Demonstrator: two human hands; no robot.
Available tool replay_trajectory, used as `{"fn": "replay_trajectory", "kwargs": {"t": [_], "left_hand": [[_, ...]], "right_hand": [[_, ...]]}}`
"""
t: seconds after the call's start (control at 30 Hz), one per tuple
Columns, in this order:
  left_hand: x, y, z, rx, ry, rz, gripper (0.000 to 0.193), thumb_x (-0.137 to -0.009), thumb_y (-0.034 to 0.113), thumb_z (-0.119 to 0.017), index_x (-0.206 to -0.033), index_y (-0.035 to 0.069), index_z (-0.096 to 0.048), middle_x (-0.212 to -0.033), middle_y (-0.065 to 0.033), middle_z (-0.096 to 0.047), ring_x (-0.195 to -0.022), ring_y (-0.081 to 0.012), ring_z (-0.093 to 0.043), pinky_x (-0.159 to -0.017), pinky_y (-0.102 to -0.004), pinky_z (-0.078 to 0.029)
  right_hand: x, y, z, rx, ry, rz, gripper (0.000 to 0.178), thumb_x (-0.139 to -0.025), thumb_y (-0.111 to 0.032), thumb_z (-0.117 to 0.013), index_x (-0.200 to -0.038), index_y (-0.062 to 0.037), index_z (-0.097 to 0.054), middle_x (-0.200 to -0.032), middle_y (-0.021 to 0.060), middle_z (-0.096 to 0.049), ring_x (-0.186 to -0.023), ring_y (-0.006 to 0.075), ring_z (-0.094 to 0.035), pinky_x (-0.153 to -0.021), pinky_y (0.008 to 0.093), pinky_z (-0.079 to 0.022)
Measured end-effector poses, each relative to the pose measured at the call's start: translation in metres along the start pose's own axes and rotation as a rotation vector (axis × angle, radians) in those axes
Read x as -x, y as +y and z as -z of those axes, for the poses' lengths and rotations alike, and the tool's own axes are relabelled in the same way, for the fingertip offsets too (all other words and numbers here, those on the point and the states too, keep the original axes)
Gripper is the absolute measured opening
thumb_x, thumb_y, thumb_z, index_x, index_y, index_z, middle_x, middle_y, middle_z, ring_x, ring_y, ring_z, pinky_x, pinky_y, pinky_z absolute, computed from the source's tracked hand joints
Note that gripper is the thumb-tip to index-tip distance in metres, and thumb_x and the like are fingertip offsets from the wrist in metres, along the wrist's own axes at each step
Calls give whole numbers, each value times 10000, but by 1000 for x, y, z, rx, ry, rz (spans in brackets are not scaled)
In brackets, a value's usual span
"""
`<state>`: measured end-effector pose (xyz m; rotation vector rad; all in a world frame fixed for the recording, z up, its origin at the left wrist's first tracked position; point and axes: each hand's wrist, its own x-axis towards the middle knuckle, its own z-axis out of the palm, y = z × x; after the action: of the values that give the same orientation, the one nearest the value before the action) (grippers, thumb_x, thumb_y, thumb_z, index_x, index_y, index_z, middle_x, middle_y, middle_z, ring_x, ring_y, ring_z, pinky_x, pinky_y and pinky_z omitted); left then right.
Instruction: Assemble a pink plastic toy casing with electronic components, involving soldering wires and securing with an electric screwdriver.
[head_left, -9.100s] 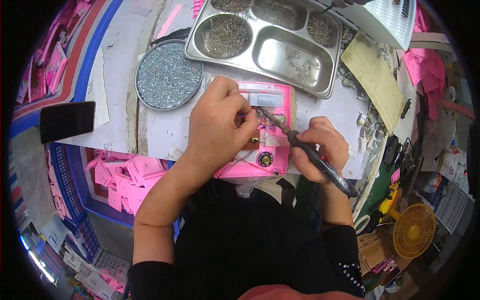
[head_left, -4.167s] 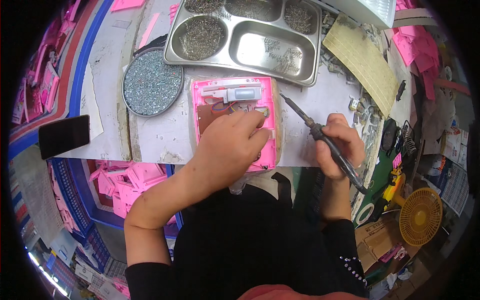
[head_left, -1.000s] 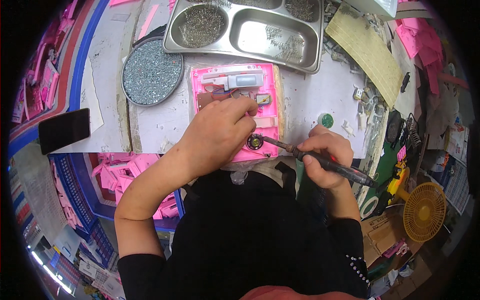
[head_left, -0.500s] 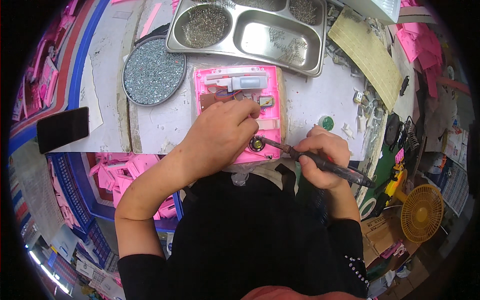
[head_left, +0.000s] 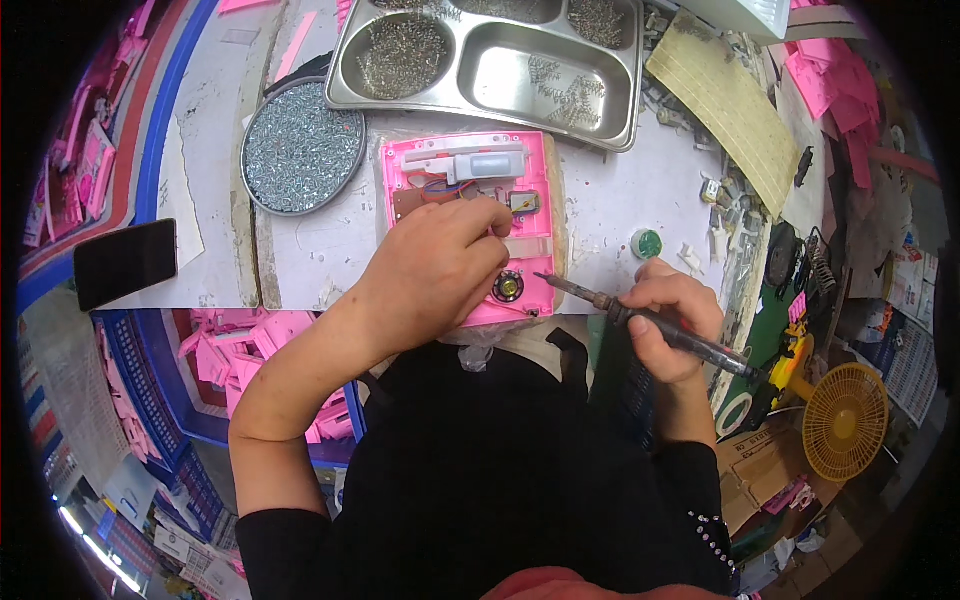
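Note:
A pink plastic casing (head_left: 538, 178) lies on the table in front of me. Inside it are a white part with a clear window (head_left: 490, 165), a brown board (head_left: 410, 202) with thin wires, a small metal-framed part (head_left: 524, 203) and a round black speaker-like part (head_left: 508, 287). My left hand (head_left: 440, 262) rests over the casing's left side, fingers closed; what they pinch is hidden beneath them. Gripped in my right hand (head_left: 692, 300) is a soldering iron (head_left: 705, 350), its tip just right of the round part and apart from it.
Beyond the casing sits a metal compartment tray (head_left: 468, 95) of small springs. A round dish of screws (head_left: 305, 150) stands to its left, a black phone (head_left: 125, 262) farther left. Right lie a green-topped round container (head_left: 647, 243) and small white parts (head_left: 690, 257). A blue crate (head_left: 215, 425) holds pink pieces.
The soldering iron has drawn back to the right, its tip leaving the round part. My right hand moved right with it. My left hand stays nearly in place over the casing.

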<state>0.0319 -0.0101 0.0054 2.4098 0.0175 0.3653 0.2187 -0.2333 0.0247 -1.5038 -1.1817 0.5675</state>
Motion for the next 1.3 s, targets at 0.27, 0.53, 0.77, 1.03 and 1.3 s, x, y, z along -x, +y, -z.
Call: {"fn": "replay_trajectory", "kwargs": {"t": [0.27,0.53,0.77,1.03,1.3], "left_hand": [[1,3,-1,-67,-28,-21,145,-764,65,-769,-861,57,-661,-1056,-83,-642,-902,-266,-651,-768,-400,-504],[-1,8,-4,-132,-56,-22,120,-757,70,-731,-850,55,-655,-1074,-89,-645,-921,-269,-652,-784,-405,-499],[-4,9,2,-131,-102,-41,95,-768,100,-690,-844,50,-666,-1091,-99,-643,-932,-273,-649,-784,-408,-499],[-7,14,5,-201,-165,-65,106,-776,115,-649,-846,35,-656,-1073,-105,-626,-943,-274,-631,-778,-399,-487],[-9,14,5,-233,-180,-111,100,-780,110,-625,-832,25,-634,-1034,-104,-602,-926,-265,-611,-758,-390,-479]], "right_hand": [[-5,0,-10,19,-43,5,182,-708,-89,-734,-882,-42,-712,-597,32,-486,-532,203,-461,-531,340,-342],[-10,-2,-10,90,-93,14,194,-701,-94,-744,-888,-52,-717,-602,35,-501,-531,216,-475,-535,353,-354],[-12,-2,-12,90,-104,28,203,-716,-100,-740,-906,-33,-710,-616,50,-519,-541,215,-488,-537,347,-365],[-15,-7,-11,140,-144,10,210,-744,-118,-726,-910,8,-702,-632,56,-531,-546,180,-486,-529,322,-355],[-4,-16,-4,69,-28,-108,186,-732,-72,-742,-909,-21,-718,-638,49,-566,-564,181,-508,-554,323,-384]]}}
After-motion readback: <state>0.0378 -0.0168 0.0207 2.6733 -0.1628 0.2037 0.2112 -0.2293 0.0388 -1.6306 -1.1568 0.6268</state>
